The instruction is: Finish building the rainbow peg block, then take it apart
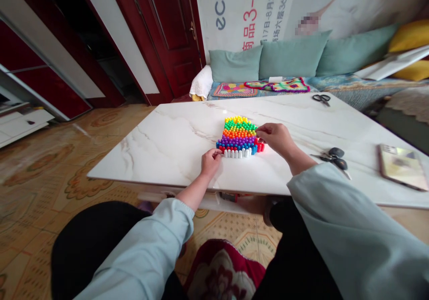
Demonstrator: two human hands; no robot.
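Observation:
A multicoloured panel of plastic beads (238, 137) lies flat on the white marble table (144, 152), in rows of yellow, green, orange, purple, blue and red. Along its near edge stands a row of white beads (237, 154). My left hand (211, 162) grips the panel's near left corner, with the fingertips against the blue and white beads. My right hand (273, 140) reaches in from the right, its fingertips pressed on the panel's right edge near the red beads.
Black-handled scissors (321, 99) lie at the table's far side, and a second pair (331, 158) lies to the right of my right hand. A phone (404, 166) sits near the right edge. Behind the table stands a sofa (291, 56) with cushions.

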